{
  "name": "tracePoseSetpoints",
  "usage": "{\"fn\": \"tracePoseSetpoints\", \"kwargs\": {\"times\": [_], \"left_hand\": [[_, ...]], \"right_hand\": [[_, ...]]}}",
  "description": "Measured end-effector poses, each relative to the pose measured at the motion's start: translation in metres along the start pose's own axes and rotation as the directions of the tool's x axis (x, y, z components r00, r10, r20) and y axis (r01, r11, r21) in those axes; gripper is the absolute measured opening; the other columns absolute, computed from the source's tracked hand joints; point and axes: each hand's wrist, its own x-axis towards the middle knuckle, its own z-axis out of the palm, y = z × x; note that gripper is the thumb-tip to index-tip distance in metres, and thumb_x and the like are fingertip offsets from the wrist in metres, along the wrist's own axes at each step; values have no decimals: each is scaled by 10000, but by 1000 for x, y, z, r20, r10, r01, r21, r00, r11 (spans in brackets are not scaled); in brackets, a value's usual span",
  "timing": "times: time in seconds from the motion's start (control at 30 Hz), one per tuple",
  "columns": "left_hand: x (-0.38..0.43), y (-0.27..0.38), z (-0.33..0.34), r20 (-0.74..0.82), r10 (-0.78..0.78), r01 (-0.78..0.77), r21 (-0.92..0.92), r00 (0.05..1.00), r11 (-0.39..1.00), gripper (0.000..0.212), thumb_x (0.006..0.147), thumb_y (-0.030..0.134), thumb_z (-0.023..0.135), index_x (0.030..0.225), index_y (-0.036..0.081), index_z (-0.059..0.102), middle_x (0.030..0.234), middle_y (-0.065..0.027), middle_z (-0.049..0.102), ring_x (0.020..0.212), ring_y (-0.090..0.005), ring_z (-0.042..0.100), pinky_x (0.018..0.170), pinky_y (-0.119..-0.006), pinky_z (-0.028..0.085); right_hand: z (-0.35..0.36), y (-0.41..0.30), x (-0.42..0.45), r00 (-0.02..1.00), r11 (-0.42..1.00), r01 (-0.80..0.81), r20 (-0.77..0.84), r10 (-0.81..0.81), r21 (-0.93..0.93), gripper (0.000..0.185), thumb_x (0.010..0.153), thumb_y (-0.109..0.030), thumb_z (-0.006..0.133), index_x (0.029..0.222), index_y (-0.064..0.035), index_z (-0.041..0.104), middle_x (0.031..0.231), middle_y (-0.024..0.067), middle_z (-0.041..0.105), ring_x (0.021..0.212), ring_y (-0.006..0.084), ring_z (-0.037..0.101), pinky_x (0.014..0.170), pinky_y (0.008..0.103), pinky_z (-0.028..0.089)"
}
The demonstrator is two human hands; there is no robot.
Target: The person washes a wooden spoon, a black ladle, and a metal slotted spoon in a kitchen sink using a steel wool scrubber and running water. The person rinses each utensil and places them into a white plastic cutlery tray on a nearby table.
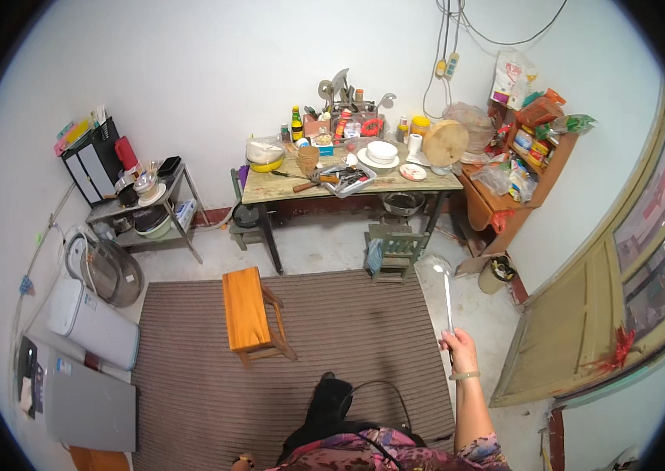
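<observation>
My right hand [459, 351] grips the handle of a long metal ladle [447, 294]. Its round bowl end points away from me, above the floor to the right of a small green chair [400, 250]. A pale bangle circles my right wrist. Only a bit of my left hand [242, 463] shows at the bottom edge, and its fingers are hidden. Ahead of me a wooden stool [246, 309] stands on a ribbed brown mat [185, 341]. Beyond it is a table [314, 196] bearing a tray of utensils [349, 179], white bowls [381, 152], bottles and a round wooden board [445, 143].
Along the left stand a metal shelf [188, 221], a white bin-like container [97, 324] and a grey appliance [91, 400]. At right are an orange-brown wooden cabinet [550, 171], a waste bin [496, 275] and a door [567, 318]. Cables hang on the back wall.
</observation>
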Motion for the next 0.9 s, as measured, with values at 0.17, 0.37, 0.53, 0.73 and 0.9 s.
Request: {"fn": "tracePoseSetpoints", "kwargs": {"times": [0.17, 0.37, 0.53, 0.73, 0.9], "left_hand": [[75, 13, -144, -144, 117, -93, 166, 983, 982, 277, 836, 179, 474, 1013, 58, 650, 1064, -162, 624, 1008, -324, 592, 818, -425, 488], [12, 175, -443, -650, 193, -448, -252, 735, 858, 324, 882, 238, 491, 1118, 36, 583, 1066, -206, 605, 961, -363, 580, 833, -428, 465], [-29, 288, -592, -833, 389, -757, -53, 393, 651, 295, 856, 168, 553, 1109, 20, 587, 1070, -162, 619, 965, -291, 598, 832, -351, 463], [3, 332, -664, -827, 372, -767, -106, 422, 633, 275, 836, 144, 573, 1080, 22, 605, 1033, -162, 628, 960, -309, 589, 835, -372, 468], [38, 324, -694, -843, 269, -739, -202, 465, 643, 234, 822, 142, 586, 1016, 20, 632, 984, -157, 644, 921, -306, 610, 793, -355, 486]], "right_hand": [[110, -25, 115, 984, 990, -51, 177, 28, 131, 142, 861, -107, 572, 746, -49, 511, 608, -4, 488, 579, 101, 469, 564, 244, 388], [191, -43, 243, 959, 929, -220, 242, 149, 299, 164, 875, -119, 561, 739, -70, 483, 582, -15, 466, 536, 99, 455, 601, 252, 444], [238, -39, 355, 894, 785, -446, 248, 372, 430, 164, 895, -155, 536, 768, -102, 449, 566, -40, 426, 472, 82, 402, 642, 291, 514], [289, -26, 501, 899, 768, -434, 171, 404, 471, 208, 930, -251, 470, 779, -110, 450, 557, -43, 404, 452, 90, 368, 574, 290, 460], [337, -20, 590, 911, 785, -393, 89, 402, 479, 228, 942, -247, 430, 766, -101, 427, 554, -32, 394, 475, 109, 378, 558, 285, 425]]}}
